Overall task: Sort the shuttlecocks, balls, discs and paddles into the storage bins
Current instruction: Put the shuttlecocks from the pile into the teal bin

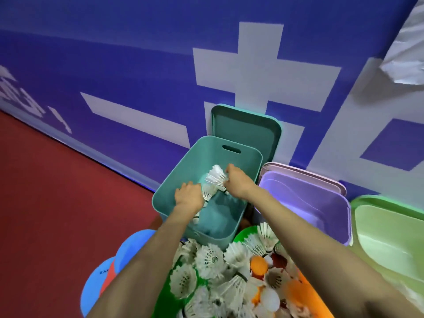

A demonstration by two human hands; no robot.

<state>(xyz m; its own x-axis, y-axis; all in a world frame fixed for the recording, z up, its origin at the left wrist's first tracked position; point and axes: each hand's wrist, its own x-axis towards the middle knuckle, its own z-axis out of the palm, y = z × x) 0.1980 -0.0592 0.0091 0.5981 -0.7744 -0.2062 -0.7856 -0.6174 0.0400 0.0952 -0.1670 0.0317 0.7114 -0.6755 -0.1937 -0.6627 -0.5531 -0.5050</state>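
Both hands reach into the teal bin [236, 216]. My right hand [236, 180] grips white shuttlecocks [215, 176] above the bin's middle. My left hand [188, 195] holds more white shuttlecocks [207, 192] by the bin's left wall. Near me lies a pile of white shuttlecocks [211, 260] mixed with orange balls [258, 265] on green [245, 232] and orange [314, 297] discs. Blue discs [135, 244] lie to the left of the pile, under my left forearm.
A purple bin [332, 221] stands right of the teal bin, then a green bin [390, 239]. Lids lean behind them against the blue wall banner: teal lid [247, 129], pink lid [321, 177]. Red floor [57, 191] stretches to the left.
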